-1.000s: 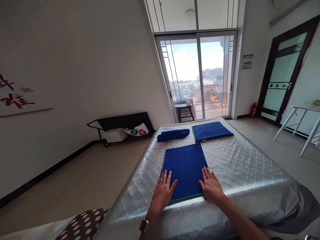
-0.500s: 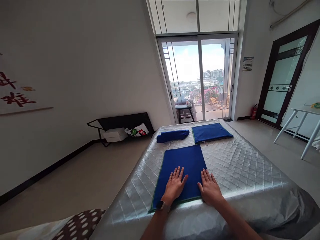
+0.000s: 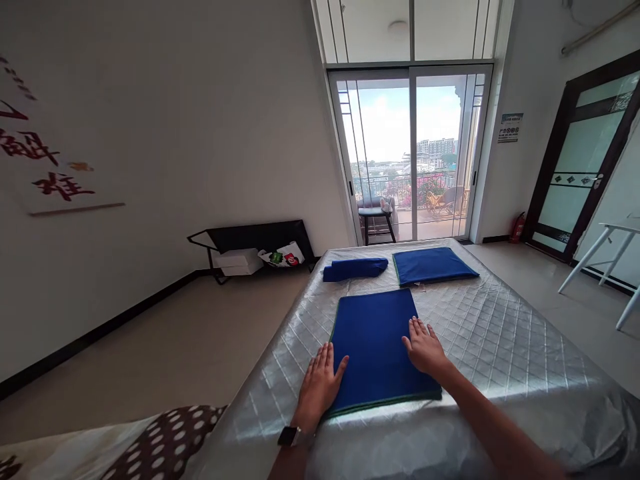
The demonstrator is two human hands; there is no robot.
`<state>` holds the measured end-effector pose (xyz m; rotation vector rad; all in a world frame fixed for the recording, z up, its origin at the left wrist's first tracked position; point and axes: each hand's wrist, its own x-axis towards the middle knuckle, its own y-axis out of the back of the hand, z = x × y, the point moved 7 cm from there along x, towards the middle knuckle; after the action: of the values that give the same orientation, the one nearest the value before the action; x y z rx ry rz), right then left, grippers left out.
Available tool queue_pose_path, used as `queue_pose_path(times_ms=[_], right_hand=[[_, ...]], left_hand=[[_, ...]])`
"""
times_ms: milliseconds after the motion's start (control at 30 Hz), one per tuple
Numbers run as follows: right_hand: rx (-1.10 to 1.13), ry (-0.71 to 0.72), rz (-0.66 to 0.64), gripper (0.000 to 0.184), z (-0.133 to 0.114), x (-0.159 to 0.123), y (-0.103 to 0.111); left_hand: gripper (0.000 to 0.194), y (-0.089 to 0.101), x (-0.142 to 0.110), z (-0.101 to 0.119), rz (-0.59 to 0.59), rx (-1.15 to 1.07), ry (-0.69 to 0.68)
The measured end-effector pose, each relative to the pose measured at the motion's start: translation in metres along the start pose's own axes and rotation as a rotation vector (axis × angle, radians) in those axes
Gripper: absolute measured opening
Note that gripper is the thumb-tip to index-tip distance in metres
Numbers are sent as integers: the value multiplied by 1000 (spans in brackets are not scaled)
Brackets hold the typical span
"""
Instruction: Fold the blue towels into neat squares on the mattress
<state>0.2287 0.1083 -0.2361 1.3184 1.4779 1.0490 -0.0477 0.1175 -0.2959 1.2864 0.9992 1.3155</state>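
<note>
A folded blue cloth with green edging (image 3: 376, 353) lies flat on a silver quilted mattress (image 3: 505, 340). My left hand (image 3: 321, 381) rests open along the cloth's left edge, fingers pointing away from me. On the right edge lies my right hand (image 3: 424, 345), flat with its fingers stretched out and thumb apart. Farther back, a second folded blue cloth (image 3: 434, 265) lies to the right. A narrow rolled or bunched blue cloth (image 3: 355, 269) sits left of it.
Along the left wall stands a black-framed rack (image 3: 257, 240) with white boxes (image 3: 239, 261) and a printed bag (image 3: 283, 257). Brown polka-dot fabric (image 3: 165, 443) is at the lower left. Beyond the mattress are sliding glass doors (image 3: 415, 157); a white table (image 3: 617, 233) stands right.
My left hand has moved left from the cloth's middle to its left edge. My right hand has slid a little farther away along the right edge. The view has shifted slightly left.
</note>
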Motion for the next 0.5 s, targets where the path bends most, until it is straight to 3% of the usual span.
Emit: queue_pose_path(times_ms=[100,267,367,500], right_hand=[[12,-7,14,66,1,27,6],[19,-27,-3,68,9,45,-9],[1,-21,27,68,10,45,-12],[-9,-19,38,67,9,44,-11]], left_hand=[[83,-1,0,-4,-17,17,-1],[87,5,18,-4,-102,79,55],[87,18,45,33,-59,82,16],[83,20,79,116,-80,-11,-152]])
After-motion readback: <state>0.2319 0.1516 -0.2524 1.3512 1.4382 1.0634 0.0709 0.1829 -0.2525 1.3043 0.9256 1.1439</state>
